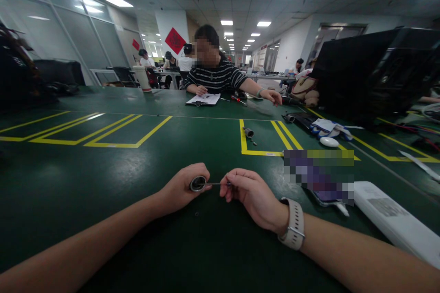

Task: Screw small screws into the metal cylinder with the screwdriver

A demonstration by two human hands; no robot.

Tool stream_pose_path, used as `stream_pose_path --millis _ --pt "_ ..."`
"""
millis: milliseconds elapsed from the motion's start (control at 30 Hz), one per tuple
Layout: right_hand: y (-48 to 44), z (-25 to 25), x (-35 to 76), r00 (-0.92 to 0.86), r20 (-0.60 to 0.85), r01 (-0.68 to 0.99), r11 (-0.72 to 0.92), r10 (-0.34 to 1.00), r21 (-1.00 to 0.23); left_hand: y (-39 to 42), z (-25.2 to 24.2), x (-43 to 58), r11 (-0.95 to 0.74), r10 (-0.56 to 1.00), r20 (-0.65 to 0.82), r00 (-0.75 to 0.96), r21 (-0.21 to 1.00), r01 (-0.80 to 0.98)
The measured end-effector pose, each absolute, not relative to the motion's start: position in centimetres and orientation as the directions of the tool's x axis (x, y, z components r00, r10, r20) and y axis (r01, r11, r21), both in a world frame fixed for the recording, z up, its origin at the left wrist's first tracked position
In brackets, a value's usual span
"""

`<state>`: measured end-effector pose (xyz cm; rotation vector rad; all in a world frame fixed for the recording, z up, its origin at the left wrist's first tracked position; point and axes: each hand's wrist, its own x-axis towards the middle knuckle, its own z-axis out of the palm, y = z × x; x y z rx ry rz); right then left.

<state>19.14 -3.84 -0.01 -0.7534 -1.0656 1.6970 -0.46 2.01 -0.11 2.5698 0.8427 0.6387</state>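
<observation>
Green covers the table [137, 247], and a tiny dark ring [197, 214] lies on it close to me. Above and just beyond, my left fingers [198, 168] curl closed around a hollow metal cylinder [197, 184], its open mouth facing me. My right fingers [237, 178] pinch a thin rod [215, 184] that reaches across to the cylinder; whether its tip goes inside, I cannot tell. A long white box [395, 219] lies toward the table's right edge. Farther off, another metal piece [248, 132] rests within yellow tape [242, 142]. At the far edge, a clipboard [203, 99] lies before a person in stripes [213, 78].
</observation>
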Motion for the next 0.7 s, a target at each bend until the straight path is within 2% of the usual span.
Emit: stream_pose_path --millis 100,167,300,400,533,600,700 --pt "-3.9 -0.1 19.1 -0.311 0.042 -0.395 -0.089 0.949 -0.914 2.1 -0.2 -0.4 -0.747 0.644 0.324 0.694 0.461 0.478" --pt "-4.1 0.0 19.1 -0.283 0.092 -0.330 -0.006 0.955 -0.944 2.1 -0.2 -0.4 -0.743 0.659 0.338 0.672 0.437 0.508" --pt "-4.8 0.4 19.0 -0.268 0.184 -0.031 0.182 0.946 -0.983 1.7 0.1 -0.4 -0.757 0.652 0.333 0.681 0.327 0.565" --pt "-5.3 0.8 18.9 -0.275 0.252 0.159 0.302 0.928 -0.940 1.3 0.3 -0.2 -0.780 0.626 0.305 0.718 0.220 0.586" --pt "-5.6 1.1 18.8 -0.324 0.326 0.320 0.427 0.888 -0.845 0.9 0.4 0.0 -0.780 0.619 0.272 0.737 0.107 0.616" --pt "-5.6 1.3 18.8 -0.344 0.349 0.346 0.463 0.872 -0.816 0.8 0.4 0.1 -0.778 0.620 0.257 0.741 0.077 0.624" --pt "-5.2 1.4 18.9 -0.327 0.299 0.260 0.389 0.897 -0.884 0.7 0.4 0.1 -0.787 0.608 0.255 0.752 0.070 0.613"
